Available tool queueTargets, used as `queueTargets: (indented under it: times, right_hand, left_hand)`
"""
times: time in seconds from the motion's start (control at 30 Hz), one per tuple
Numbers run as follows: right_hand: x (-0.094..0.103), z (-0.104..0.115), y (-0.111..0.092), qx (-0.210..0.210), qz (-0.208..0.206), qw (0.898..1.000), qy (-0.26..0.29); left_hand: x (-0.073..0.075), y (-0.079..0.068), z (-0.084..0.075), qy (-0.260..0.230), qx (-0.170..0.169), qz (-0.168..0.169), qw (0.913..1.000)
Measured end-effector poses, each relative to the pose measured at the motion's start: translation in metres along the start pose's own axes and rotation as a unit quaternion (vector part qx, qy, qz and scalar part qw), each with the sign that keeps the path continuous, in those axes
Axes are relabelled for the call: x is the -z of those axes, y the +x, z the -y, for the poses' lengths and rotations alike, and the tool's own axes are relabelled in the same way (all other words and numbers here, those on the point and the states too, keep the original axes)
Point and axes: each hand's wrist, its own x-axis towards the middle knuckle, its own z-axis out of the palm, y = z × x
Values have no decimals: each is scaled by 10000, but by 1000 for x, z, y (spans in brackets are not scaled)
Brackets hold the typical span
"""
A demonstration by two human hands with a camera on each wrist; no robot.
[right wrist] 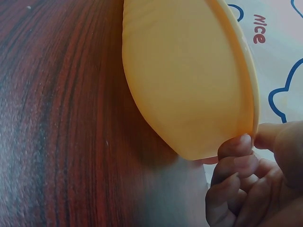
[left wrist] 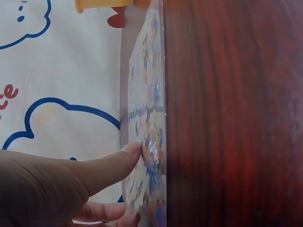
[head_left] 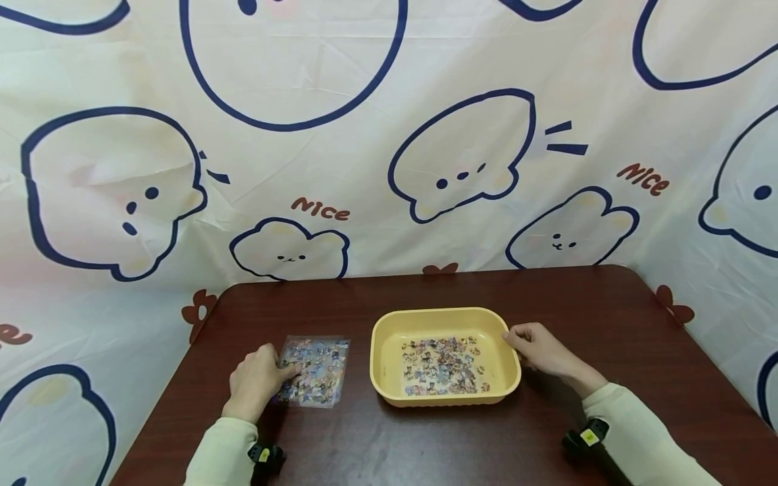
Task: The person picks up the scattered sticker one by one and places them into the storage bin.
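A flat clear plastic packet printed or filled with small colourful character pictures lies left of the middle of the table. My left hand grips its left edge, the thumb laid across the top face and the other fingers curled at the side. To the right stands a yellow plastic basin with rounded corners. Many small cut-out character pieces, like stickers, are spread over its bottom. With thumb and curled index finger, my right hand pinches the basin's right rim, seen closely in the right wrist view.
The dark reddish-brown wooden table stretches out around both things. A pale cloth with blue-outlined cartoon animals hangs behind it and along both sides. Dark devices with yellow labels are strapped to both wrists, over light sleeves.
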Motion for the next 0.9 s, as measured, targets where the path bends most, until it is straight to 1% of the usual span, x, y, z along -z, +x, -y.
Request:
queueTargets:
  times: [0.2,0.3,0.5,0.67,0.9]
  right_hand:
    - [0,-1,0,-17,-9,10000,2]
    - [0,-1,0,-27,-6,10000,4]
    - [0,0,0,-31,-17,10000,-13]
    - [0,0,0,-25,-33,10000,-35]
    - [0,-1,0,-55,-44,10000,-27]
  left_hand:
    - [2,1,0,15,-128,-75,9999]
    - [3,1,-1,-37,-126,-82,9999]
    - [5,1,-2,-195,-64,30,9998]
    - [6,0,-1,-331,-91,64,9994]
    - [8,1,-2,-613,-27,255,9978]
